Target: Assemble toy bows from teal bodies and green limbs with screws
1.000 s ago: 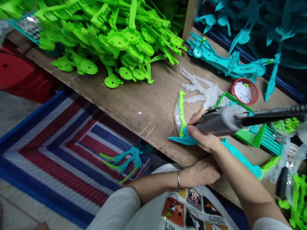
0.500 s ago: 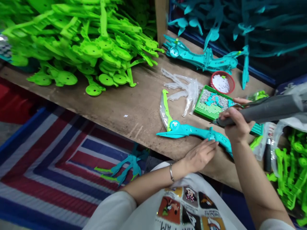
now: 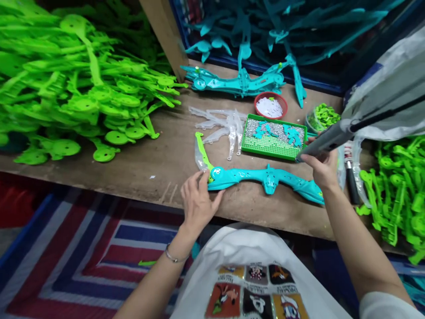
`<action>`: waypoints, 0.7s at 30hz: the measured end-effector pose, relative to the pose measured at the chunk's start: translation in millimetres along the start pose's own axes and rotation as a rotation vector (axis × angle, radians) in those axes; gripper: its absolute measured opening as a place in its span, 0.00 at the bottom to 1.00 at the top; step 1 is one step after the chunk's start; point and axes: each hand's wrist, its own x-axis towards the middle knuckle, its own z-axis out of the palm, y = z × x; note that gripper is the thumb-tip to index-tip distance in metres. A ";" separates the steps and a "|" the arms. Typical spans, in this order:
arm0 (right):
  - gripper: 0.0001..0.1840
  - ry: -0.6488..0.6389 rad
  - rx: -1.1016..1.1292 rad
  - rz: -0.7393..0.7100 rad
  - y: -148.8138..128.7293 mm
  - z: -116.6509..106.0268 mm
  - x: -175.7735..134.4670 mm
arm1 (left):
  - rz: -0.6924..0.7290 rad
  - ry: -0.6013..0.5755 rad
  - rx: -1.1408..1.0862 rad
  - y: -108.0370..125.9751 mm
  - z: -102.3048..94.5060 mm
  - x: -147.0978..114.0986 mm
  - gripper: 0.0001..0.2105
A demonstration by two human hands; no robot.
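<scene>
L hand (image 3: pixel 198 201): fingers half-curled at left end of teal part (image 3: pixel 270 179), grip unclear | R hand (image 3: pixel 323 173): fingers wrapped rnd grey tool (image 3: pixel 334 138) | Rec.: steady pt. flat, tool clear.

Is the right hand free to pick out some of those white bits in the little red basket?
Probably not as things stand: the right hand is wrapped around a grey tool. The green tray also lies between, though it looks low enough to reach over.
</scene>
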 end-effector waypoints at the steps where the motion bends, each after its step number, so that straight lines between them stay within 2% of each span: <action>1: 0.30 0.057 -0.031 -0.024 0.8 -7.3 -7.5 | 0.029 -0.016 -0.026 -9.5 1.0 -1.9 0.32; 3: 0.27 0.127 -0.179 -0.064 2.4 -23.5 -28.4 | 0.128 -0.024 -0.085 -24.8 5.7 -5.4 0.27; 4: 0.24 0.087 -0.297 -0.077 2.9 -31.3 -40.4 | 0.182 -0.019 -0.101 -30.8 8.2 -6.3 0.25; 8: 0.21 -0.390 -0.818 -0.178 0.9 -48.3 -80.0 | 0.343 0.024 -0.097 -45.9 8.7 0.6 0.25; 10: 0.22 -0.490 -0.984 -0.260 -2.6 -47.0 -87.2 | 0.391 0.032 -0.095 -48.4 0.8 11.1 0.26; 15: 0.18 -0.430 -1.170 -0.379 -26.6 -47.4 -78.2 | 0.465 -0.018 -0.087 -42.9 -37.9 48.7 0.26; 18: 0.17 -0.365 -1.156 -0.427 -45.1 -62.8 -72.6 | 0.496 -0.060 -0.087 -38.7 -62.5 70.4 0.24; 21: 0.14 -0.291 -1.075 -0.502 -50.3 -80.5 -69.9 | 0.522 -0.077 -0.078 -38.1 -77.1 88.1 0.22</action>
